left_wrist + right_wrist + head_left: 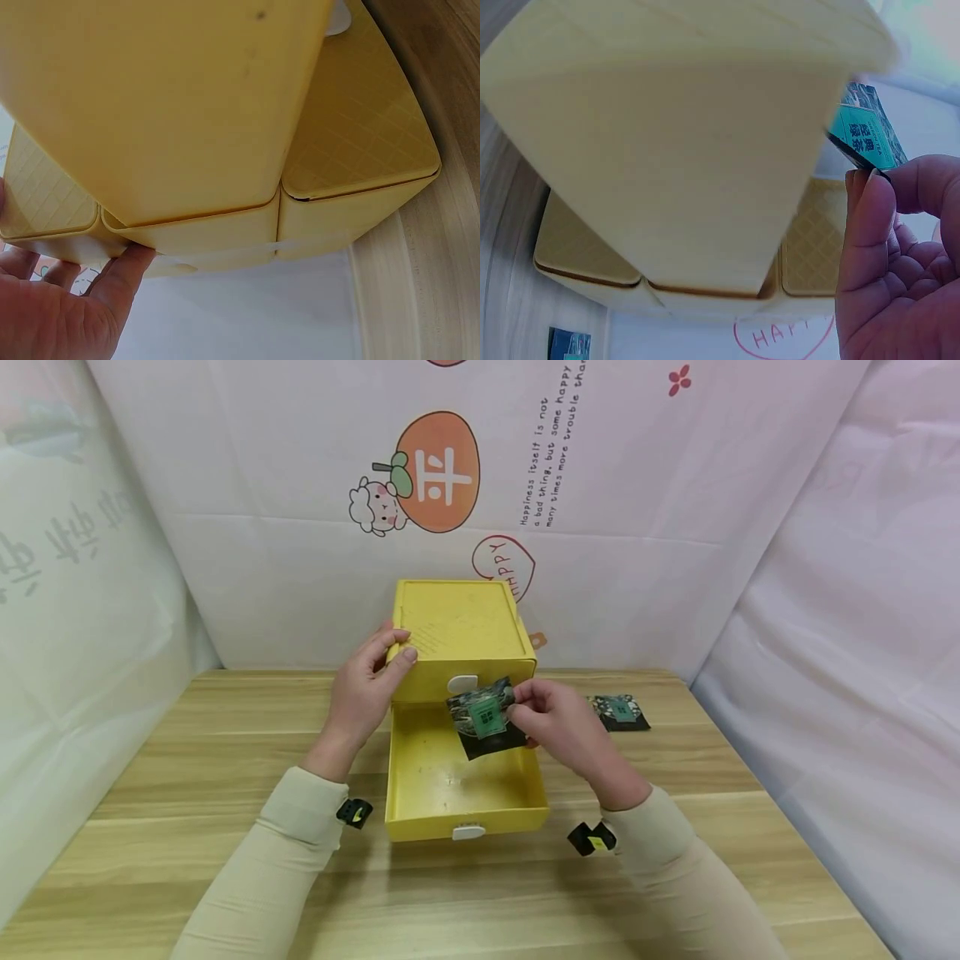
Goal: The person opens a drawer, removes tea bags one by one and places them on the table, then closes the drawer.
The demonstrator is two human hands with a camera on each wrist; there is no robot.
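A yellow drawer box [465, 618] stands on the table, with its middle drawer [465, 821] pulled out. My left hand [367, 685] grips the box's upper left edge. In the left wrist view its fingers [124, 274] touch the side wall. My right hand [562, 727] pinches a dark tea packet [487, 718] with a green label by its right edge. The packet hangs tilted above the pulled-out drawer, whose visible floor is bare. In the right wrist view, thumb and finger hold a corner of the packet [870, 135], partly hidden by the drawer.
A second tea packet [621, 712] lies on the wooden table [225, 827], right of the box. The top drawer, with a white handle [462, 684], and the bottom drawer [360, 112] are closed. A printed white cloth [300, 585] hangs behind, with cloth at both sides.
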